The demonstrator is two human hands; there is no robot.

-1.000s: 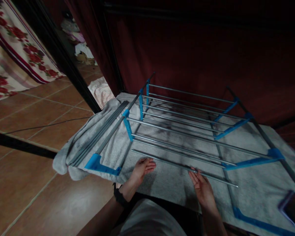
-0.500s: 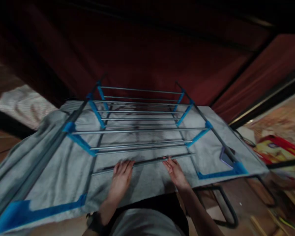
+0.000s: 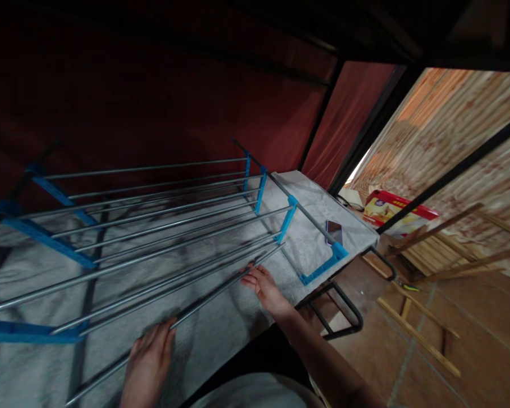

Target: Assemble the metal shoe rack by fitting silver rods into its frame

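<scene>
A grey metal rod (image 3: pixel 208 296) runs slantwise along the near side of a shoe-rack-like frame of metal bars and blue plastic brackets (image 3: pixel 285 224). My left hand (image 3: pixel 148 360) is closed over the rod from above, its fingertips partly hidden. Farther along, my right hand (image 3: pixel 266 289) pinches the same rod between thumb and fingers. The rod's far end lies close to a blue bracket at the right side of the frame; I cannot tell whether they touch. The frame lies on a grey cloth (image 3: pixel 225 340).
A phone (image 3: pixel 333 231) lies on the cloth, right of the frame. Beyond the right edge are a red and yellow box (image 3: pixel 397 212), a wooden frame (image 3: pixel 420 334) on the tiled floor and a black metal loop (image 3: pixel 344 309). Dark red fabric (image 3: pixel 187 113) hangs behind.
My view has swung to the right, bringing more of the floor and box into sight. Both hands stay on the rod; the frame now appears farther left.
</scene>
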